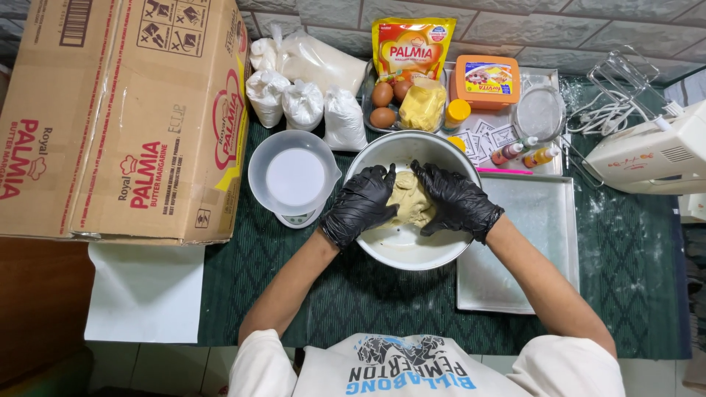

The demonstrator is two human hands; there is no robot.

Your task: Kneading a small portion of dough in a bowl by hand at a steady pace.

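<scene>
Nearest the camera, two bare forearms rose from white sleeves toward a round metal mixing bowl point(412, 250) on the green woven mat point(368, 294). Inside the bowl sat a pale yellow lump of dough point(409, 200), resting toward the twelve o'clock side. The left hand in a black glove point(360, 204) pressed against the dough from nine o'clock, fingers curled loosely around its edge. The right hand in a black glove point(457, 200) covered it from three o'clock, fingers spread and bent over the top. Both hands cupped the dough between them; how firmly they gripped I could not tell.

At nine o'clock from the bowl, a clear plastic jug of white powder point(294, 173) stood on a small scale. At three o'clock lay a shallow rectangular metal tray point(529, 257), its near edge touching the bowl or tucked slightly under it. At twelve o'clock sat brown eggs point(382, 106), a yellow block in a clear bag point(422, 106) and a yellow foil pouch point(412, 48). At eleven o'clock clustered knotted bags of white powder point(301, 103). Toward one o'clock stood an orange lidded tub point(487, 79), a round mesh sieve point(539, 112) and small colouring bottles point(526, 152). A white electric hand mixer point(654, 154) lay at two o'clock, and a large brown cardboard box point(121, 117) filled the ten o'clock side.
</scene>
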